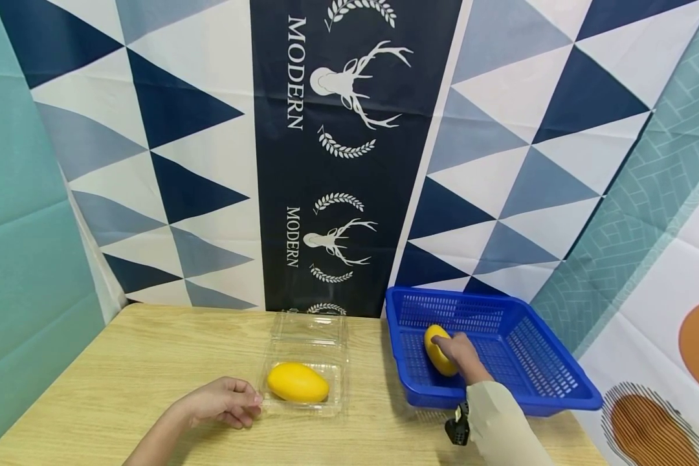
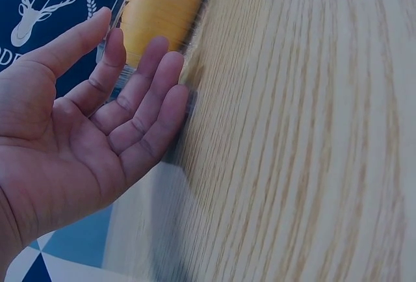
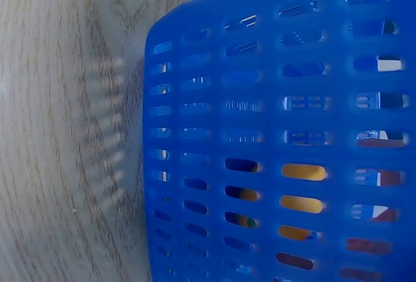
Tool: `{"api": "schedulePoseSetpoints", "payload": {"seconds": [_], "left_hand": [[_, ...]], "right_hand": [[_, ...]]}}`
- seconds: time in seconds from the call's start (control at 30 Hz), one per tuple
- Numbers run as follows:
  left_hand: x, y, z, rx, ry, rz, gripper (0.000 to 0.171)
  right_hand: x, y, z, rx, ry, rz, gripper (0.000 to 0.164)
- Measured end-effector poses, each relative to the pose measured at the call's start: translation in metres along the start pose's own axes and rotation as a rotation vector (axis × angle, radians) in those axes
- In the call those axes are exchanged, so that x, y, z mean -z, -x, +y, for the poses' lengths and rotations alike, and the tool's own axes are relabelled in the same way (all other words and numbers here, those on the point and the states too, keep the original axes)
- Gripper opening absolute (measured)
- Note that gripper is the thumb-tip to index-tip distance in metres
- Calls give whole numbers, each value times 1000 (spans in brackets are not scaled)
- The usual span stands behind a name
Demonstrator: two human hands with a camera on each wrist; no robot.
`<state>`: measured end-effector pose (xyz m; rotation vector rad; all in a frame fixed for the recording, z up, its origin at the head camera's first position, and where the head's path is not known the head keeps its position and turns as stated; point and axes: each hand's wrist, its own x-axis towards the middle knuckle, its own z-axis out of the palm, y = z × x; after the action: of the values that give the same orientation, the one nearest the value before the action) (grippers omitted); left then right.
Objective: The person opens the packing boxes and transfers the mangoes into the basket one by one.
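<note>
In the blue plastic basket (image 1: 550, 400), my right hand (image 1: 461, 355) grips a yellow mango (image 1: 435, 338) from above. Through the basket's slots, bits of the yellow mango (image 3: 303, 171) show in the right wrist view, while the basket wall hides most of that hand. Another mango (image 1: 298, 382) lies on its side in a clear plastic clamshell box (image 1: 336, 391) with its lid raised toward the wall. My left hand (image 1: 227, 401) is at the box's left edge, palm turned up and fingers loosely bent; whether the fingertips touch the box I cannot tell.
Box and basket stand on a light wood-grain table (image 1: 169, 349), the basket at the right end. A patterned cloth (image 1: 349, 162) with deer heads and triangles hangs behind. A black device (image 1: 457, 424) is strapped at my right wrist.
</note>
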<state>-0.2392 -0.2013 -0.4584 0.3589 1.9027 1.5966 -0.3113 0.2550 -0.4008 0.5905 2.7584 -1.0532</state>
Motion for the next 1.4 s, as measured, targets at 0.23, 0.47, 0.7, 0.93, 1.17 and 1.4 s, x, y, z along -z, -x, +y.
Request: {"api": "schedulePoseSetpoints", "payload": {"seconds": [0.23, 0.47, 0.7, 0.93, 1.17, 1.4], "left_hand": [[0, 0, 0, 6, -8, 8, 35], [-1, 0, 1, 9, -13, 16, 36], [-1, 0, 1, 16, -9, 16, 37], [0, -1, 0, 20, -6, 14, 37], [0, 0, 1, 14, -5, 6, 35], [-1, 1, 1, 15, -4, 11, 35]], "right_hand": [[1, -1, 1, 19, -10, 8, 68], [3, 0, -1, 28, -57, 41, 69], [6, 1, -5, 11, -89, 86, 66], [7, 2, -8, 30, -131, 142, 61], [10, 3, -13, 19, -167, 177, 60], [9, 6, -16, 41, -185, 182, 59]]}}
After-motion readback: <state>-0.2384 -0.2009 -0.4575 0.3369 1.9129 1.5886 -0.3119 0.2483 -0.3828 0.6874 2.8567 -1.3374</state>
